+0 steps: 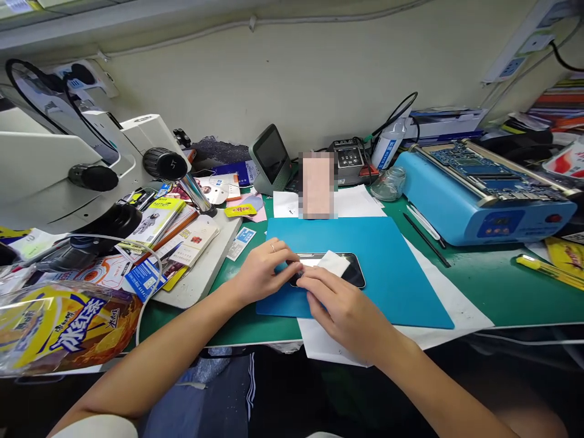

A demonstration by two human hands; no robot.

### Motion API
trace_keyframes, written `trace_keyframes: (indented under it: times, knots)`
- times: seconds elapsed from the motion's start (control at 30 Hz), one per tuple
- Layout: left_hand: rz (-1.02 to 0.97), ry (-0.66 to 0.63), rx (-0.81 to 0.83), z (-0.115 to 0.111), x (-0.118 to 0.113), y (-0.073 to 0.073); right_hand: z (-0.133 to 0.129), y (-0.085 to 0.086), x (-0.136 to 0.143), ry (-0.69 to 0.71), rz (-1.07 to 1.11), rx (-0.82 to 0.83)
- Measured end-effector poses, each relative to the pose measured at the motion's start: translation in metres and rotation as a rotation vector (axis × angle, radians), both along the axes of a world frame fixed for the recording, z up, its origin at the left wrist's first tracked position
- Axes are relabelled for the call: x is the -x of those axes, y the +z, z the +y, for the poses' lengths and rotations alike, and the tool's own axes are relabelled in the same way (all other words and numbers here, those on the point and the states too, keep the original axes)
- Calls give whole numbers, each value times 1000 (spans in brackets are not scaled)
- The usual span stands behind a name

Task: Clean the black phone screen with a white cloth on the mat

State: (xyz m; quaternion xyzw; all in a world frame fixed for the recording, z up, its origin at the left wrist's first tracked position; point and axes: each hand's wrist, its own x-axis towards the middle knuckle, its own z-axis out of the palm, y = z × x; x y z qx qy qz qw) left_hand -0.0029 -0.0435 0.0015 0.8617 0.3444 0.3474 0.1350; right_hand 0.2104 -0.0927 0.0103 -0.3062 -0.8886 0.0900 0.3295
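A phone (354, 275) with a dark face and a pale rim lies on the blue mat (387, 304). Across its middle rests a white wipe (334, 263). My left hand (267, 271) is at the phone's left end, its thumb and fingertips pinched together. Close beside it, my right hand (340, 304) bends over the near edge with its fingertips drawn together. The two sets of fingertips nearly meet over the phone. Whatever small thing sits between them is hidden.
A microscope (55, 176) and piled booklets stand left, behind a large iced-tea bottle (68, 328). To the right are a blue heating machine (474, 201) with circuit boards, a glass jar (389, 184), pens (426, 225) and a yellow cutter (547, 271). A small screen (271, 158) stands behind.
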Motion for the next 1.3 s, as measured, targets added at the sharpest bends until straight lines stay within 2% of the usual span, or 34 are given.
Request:
trace_keyframes:
  times: [0.13,0.27,0.4,0.7,0.9,1.07,1.3]
  knots:
    - [-134,98,290,-1,-2,2,4,1,4,-10,-57,-83]
    - [-325,76,602,0,-4,3,4,4,8,-13,-119,-104]
    - [-498,69,771,3,-4,1,5,6,13,-29,-216,-139]
    - [-606,116,852,6,-3,7,7,15,22,-57,-490,-344]
    - [-681,118,944,9,2,0,9,15,31,-71,-524,-414]
    - [-744,98,990,10,4,-1,8,12,36,-76,-495,-386]
    - [-744,110,987,12,5,-2,8,12,37,-38,-401,-232]
